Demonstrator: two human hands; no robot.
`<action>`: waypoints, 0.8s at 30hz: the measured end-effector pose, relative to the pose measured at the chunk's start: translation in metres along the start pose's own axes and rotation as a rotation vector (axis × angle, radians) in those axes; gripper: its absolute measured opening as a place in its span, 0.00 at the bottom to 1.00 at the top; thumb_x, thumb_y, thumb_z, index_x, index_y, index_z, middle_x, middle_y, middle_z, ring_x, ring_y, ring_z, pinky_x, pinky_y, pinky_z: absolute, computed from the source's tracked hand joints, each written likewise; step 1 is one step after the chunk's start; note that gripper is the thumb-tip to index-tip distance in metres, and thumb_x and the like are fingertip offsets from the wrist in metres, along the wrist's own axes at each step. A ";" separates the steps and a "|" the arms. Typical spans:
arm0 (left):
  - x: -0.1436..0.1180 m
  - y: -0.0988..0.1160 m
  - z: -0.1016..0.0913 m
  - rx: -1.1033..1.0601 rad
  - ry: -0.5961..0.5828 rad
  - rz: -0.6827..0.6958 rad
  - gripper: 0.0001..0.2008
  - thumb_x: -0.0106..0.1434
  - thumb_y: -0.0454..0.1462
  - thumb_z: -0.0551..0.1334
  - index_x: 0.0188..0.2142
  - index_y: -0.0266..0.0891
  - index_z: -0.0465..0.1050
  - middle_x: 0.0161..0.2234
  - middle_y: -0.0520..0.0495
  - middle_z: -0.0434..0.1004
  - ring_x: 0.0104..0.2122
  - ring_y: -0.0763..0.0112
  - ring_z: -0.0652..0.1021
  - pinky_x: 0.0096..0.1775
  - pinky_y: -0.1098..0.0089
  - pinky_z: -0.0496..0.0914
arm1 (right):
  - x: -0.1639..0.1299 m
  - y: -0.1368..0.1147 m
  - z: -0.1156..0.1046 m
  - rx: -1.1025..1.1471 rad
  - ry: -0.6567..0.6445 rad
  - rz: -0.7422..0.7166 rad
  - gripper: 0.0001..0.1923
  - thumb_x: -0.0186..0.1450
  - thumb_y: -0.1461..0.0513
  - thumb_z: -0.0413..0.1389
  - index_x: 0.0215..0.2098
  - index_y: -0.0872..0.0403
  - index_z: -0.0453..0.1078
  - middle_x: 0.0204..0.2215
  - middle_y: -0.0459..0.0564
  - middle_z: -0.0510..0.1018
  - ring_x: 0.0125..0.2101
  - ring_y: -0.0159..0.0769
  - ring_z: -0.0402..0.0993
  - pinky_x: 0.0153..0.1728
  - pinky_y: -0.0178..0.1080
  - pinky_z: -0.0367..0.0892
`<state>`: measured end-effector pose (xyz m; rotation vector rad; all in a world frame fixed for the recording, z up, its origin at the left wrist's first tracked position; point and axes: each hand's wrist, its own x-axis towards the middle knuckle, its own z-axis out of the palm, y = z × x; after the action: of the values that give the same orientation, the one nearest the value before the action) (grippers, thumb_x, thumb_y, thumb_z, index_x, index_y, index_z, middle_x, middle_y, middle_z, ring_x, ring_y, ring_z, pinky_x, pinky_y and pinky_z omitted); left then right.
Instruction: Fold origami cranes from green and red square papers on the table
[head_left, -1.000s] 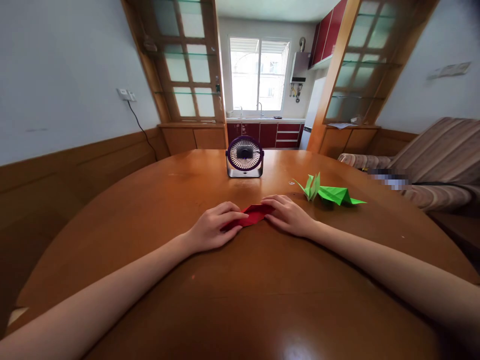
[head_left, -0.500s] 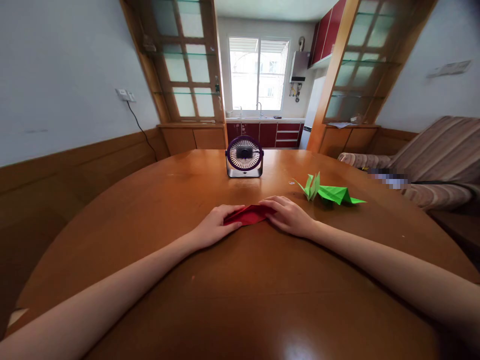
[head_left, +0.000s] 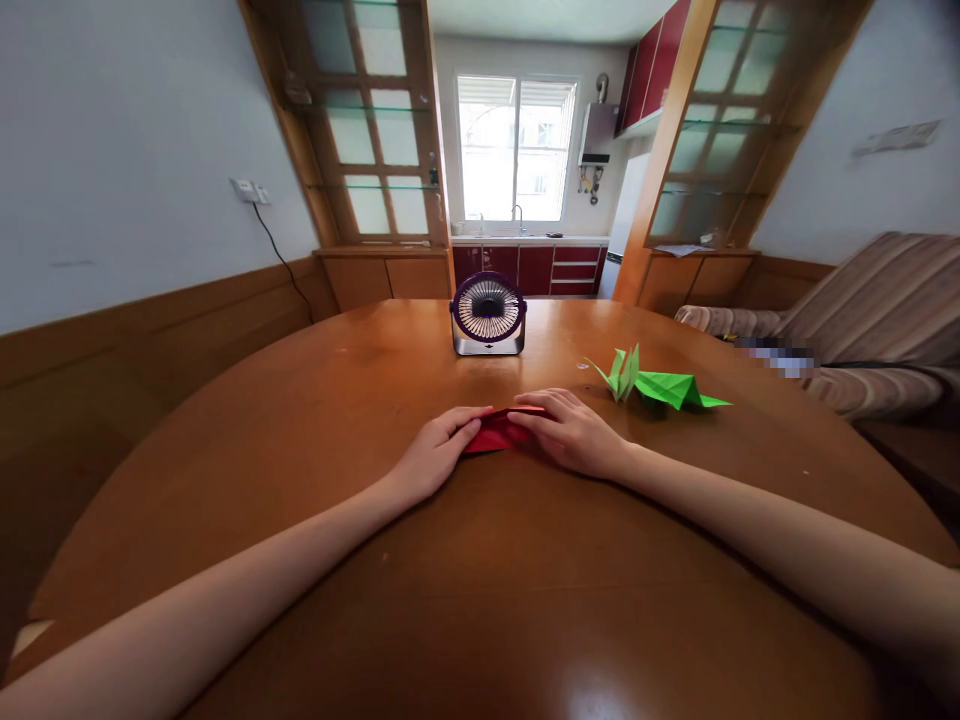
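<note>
A folded sheet of red paper (head_left: 491,436) lies on the wooden table in front of me, between my two hands. At its left end my left hand (head_left: 437,445) is closed, thumb and fingers gripping the paper's upper edge. My right hand (head_left: 574,430) covers the right end, its fingers curved over the paper and pressing along the top fold. The fingertips and thumb of the right hand partly hide that end. To the right of my right hand sits a green origami figure (head_left: 667,388) with pointed upright parts and a long tail.
A small purple-rimmed desk fan (head_left: 489,312) stands at the far middle of the round wooden table (head_left: 315,400). A striped armchair (head_left: 870,320) is beyond the table's right edge. A black cord (head_left: 281,255) hangs from a wall socket at left.
My left thumb has moved up onto the red paper's upper edge. My right fingers have shifted slightly left over the top fold, and the paper's front face has tipped.
</note>
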<state>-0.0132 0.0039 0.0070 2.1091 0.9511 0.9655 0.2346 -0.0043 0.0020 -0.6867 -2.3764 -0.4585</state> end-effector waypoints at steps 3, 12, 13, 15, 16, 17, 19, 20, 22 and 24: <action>0.000 0.001 0.001 -0.076 0.037 -0.021 0.17 0.65 0.43 0.56 0.50 0.40 0.73 0.52 0.45 0.75 0.53 0.60 0.73 0.58 0.55 0.62 | 0.002 -0.002 0.000 0.008 0.032 -0.023 0.15 0.68 0.66 0.50 0.53 0.51 0.68 0.50 0.56 0.72 0.51 0.42 0.69 0.52 0.48 0.68; -0.007 0.020 0.008 -0.705 -0.047 -0.204 0.23 0.59 0.45 0.64 0.53 0.39 0.71 0.52 0.42 0.75 0.50 0.55 0.74 0.52 0.57 0.66 | 0.006 -0.008 -0.005 0.178 0.055 0.088 0.09 0.70 0.64 0.49 0.43 0.56 0.70 0.41 0.57 0.77 0.39 0.38 0.74 0.40 0.42 0.71; -0.007 0.021 0.009 -0.787 -0.026 -0.207 0.23 0.60 0.46 0.63 0.52 0.39 0.72 0.52 0.41 0.74 0.50 0.54 0.74 0.52 0.57 0.66 | 0.007 -0.009 -0.006 0.260 0.068 0.147 0.09 0.69 0.64 0.49 0.43 0.56 0.70 0.40 0.56 0.76 0.38 0.38 0.74 0.40 0.41 0.71; -0.005 0.021 0.011 -0.911 0.029 -0.182 0.22 0.62 0.48 0.61 0.50 0.37 0.73 0.52 0.39 0.74 0.50 0.54 0.74 0.51 0.57 0.67 | 0.009 -0.011 -0.006 0.419 0.113 0.297 0.07 0.69 0.63 0.51 0.41 0.55 0.70 0.38 0.53 0.76 0.38 0.36 0.73 0.40 0.40 0.70; -0.005 0.021 0.011 -0.951 0.048 -0.161 0.21 0.62 0.48 0.60 0.49 0.36 0.73 0.51 0.39 0.75 0.49 0.55 0.74 0.51 0.57 0.67 | 0.011 -0.012 -0.005 0.496 0.139 0.379 0.06 0.68 0.62 0.52 0.39 0.54 0.70 0.37 0.52 0.76 0.37 0.36 0.73 0.39 0.40 0.69; -0.004 0.020 0.012 -0.976 0.063 -0.145 0.20 0.62 0.47 0.61 0.49 0.36 0.73 0.49 0.39 0.76 0.48 0.56 0.75 0.51 0.58 0.67 | 0.012 -0.014 -0.004 0.585 0.153 0.466 0.06 0.67 0.60 0.53 0.37 0.54 0.70 0.36 0.51 0.76 0.35 0.35 0.72 0.37 0.39 0.69; -0.003 0.017 0.014 -0.981 0.097 -0.139 0.18 0.61 0.43 0.63 0.48 0.37 0.73 0.46 0.41 0.77 0.45 0.60 0.77 0.49 0.61 0.69 | 0.015 -0.016 -0.001 0.813 0.136 0.647 0.08 0.65 0.57 0.56 0.37 0.54 0.69 0.33 0.50 0.76 0.31 0.34 0.72 0.31 0.37 0.68; -0.003 0.016 0.015 -0.969 0.116 -0.143 0.17 0.59 0.41 0.65 0.47 0.38 0.72 0.46 0.43 0.77 0.43 0.62 0.78 0.48 0.62 0.69 | 0.016 -0.018 0.001 0.929 0.125 0.731 0.10 0.64 0.56 0.57 0.38 0.53 0.68 0.33 0.49 0.76 0.29 0.33 0.72 0.28 0.36 0.67; -0.003 0.013 0.018 -0.934 0.127 -0.157 0.19 0.55 0.36 0.68 0.47 0.39 0.71 0.47 0.45 0.77 0.40 0.66 0.79 0.46 0.64 0.71 | 0.017 -0.020 0.004 1.095 0.138 0.847 0.13 0.60 0.55 0.60 0.39 0.52 0.67 0.32 0.47 0.76 0.26 0.30 0.71 0.26 0.33 0.65; -0.003 0.011 0.020 -0.908 0.104 -0.154 0.21 0.53 0.34 0.70 0.47 0.39 0.70 0.47 0.45 0.76 0.38 0.68 0.79 0.44 0.66 0.72 | 0.019 -0.022 0.007 1.174 0.186 0.892 0.15 0.57 0.55 0.63 0.38 0.52 0.67 0.32 0.45 0.75 0.28 0.29 0.71 0.28 0.33 0.65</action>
<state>0.0054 -0.0091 0.0037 1.2169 0.5418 1.1459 0.2057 -0.0122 0.0053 -0.9074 -1.4983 1.0959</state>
